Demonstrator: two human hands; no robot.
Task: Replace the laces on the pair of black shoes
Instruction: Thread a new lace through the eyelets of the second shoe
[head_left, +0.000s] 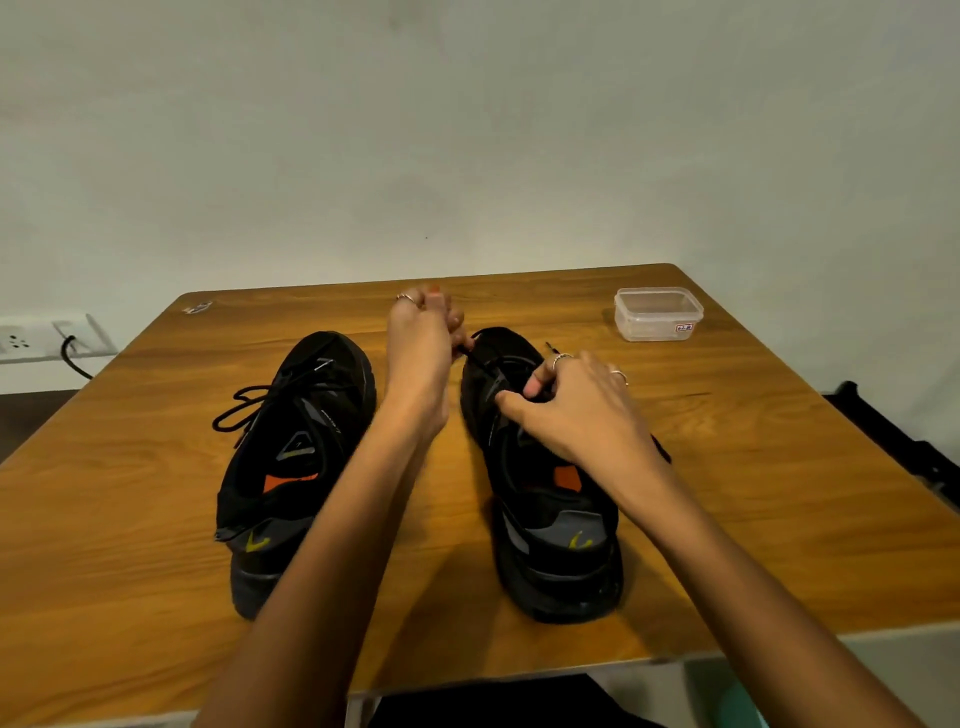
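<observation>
Behind, pale wall (467, 130) meets wooden table (779, 467) bearing shoes (291, 467).

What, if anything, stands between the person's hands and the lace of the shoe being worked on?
Nothing visible. The left hand pinches the lace near the toe of the right shoe, and the right hand grips that shoe's eyelet area directly.

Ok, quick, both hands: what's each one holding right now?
Left hand: pinching a lace pulled up from the right shoe.
Right hand: fingers curled on that shoe's lacing area, holding it.
</observation>
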